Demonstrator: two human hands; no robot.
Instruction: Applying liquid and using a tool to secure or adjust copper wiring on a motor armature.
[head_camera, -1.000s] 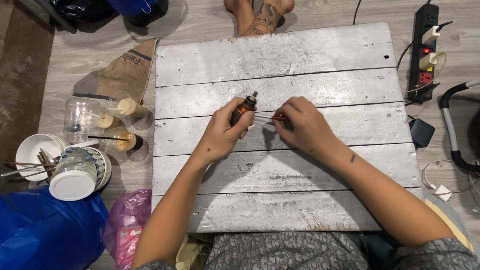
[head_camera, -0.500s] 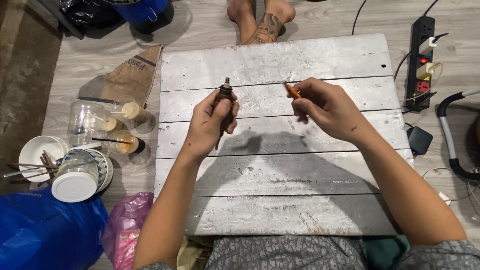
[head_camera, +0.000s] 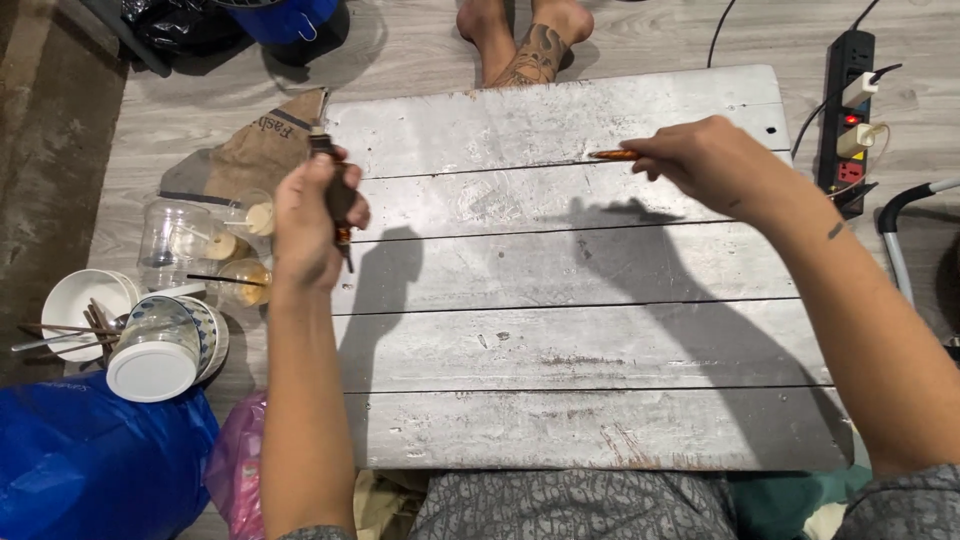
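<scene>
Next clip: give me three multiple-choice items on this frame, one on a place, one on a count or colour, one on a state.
1. Where does the jar with the white lid stand?
A. on the floor left of the board
B. mid-board
C. beside the power strip

2. What colour is the plastic bag at lower left?
A. yellow
B. blue
C. white

3. How are the hands?
A. both flat on the board
B. apart, each holding something
C. clasped together

Answers: 1 A, it is off the white plank board; 2 B, plainly blue; 3 B, the left hand grips a dark tool, the right hand a thin orange stick.
</scene>
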